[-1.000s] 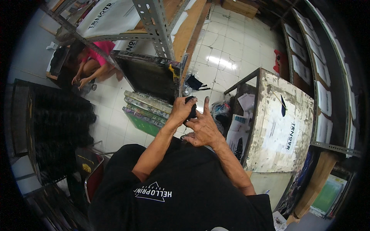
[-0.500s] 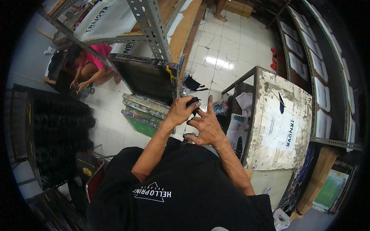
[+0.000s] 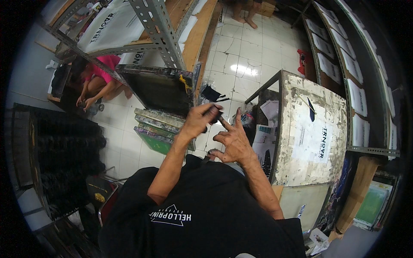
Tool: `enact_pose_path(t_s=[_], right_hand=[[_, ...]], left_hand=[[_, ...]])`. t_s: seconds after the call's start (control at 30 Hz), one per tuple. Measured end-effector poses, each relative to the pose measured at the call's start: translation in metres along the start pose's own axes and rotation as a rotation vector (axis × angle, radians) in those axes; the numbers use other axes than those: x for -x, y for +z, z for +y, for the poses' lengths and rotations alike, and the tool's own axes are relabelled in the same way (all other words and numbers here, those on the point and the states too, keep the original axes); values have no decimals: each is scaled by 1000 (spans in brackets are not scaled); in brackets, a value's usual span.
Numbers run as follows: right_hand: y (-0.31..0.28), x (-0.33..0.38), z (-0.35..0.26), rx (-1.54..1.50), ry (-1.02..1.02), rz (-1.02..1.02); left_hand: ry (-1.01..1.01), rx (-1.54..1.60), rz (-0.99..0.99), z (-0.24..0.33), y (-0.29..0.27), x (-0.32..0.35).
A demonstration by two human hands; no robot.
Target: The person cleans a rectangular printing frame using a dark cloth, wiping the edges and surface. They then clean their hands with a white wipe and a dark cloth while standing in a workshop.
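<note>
Small dark object (image 3: 212, 113) above stacked frames (image 3: 158, 127).

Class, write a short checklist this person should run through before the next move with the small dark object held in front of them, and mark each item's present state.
1. Left hand grips the small dark object: ok.
2. Right hand open, index finger at the object: ok.
3. Whether the object is capped or sealed: cannot tell.
4. Paint-stained table beside the right hand: ok.
5. Stacked framed screens below the hands: ok.
6. Crouching person in pink apart from the hands: ok.

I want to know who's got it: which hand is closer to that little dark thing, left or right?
Left. The left hand is wrapped around the small dark object; the right hand sits just below, one fingertip reaching up to it.
</note>
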State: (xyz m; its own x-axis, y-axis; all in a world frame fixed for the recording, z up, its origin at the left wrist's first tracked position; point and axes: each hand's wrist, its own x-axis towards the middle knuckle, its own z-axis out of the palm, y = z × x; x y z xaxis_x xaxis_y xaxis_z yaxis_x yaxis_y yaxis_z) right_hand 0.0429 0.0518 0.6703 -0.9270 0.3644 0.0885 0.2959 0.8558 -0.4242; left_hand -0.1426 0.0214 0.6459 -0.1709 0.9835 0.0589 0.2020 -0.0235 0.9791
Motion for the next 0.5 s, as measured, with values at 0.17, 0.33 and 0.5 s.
enact_pose_path(t_s=[0.17, 0.33, 0.5], right_hand=[[14, 4, 7, 47, -67, 21], [19, 1, -3, 234, 28, -336], [16, -1, -9, 283, 17, -211]], left_hand=[[-146, -417, -70, -2, 29, 9], [-413, -435, -58, -20, 42, 4], [-547, 272, 102, -33, 44, 1]])
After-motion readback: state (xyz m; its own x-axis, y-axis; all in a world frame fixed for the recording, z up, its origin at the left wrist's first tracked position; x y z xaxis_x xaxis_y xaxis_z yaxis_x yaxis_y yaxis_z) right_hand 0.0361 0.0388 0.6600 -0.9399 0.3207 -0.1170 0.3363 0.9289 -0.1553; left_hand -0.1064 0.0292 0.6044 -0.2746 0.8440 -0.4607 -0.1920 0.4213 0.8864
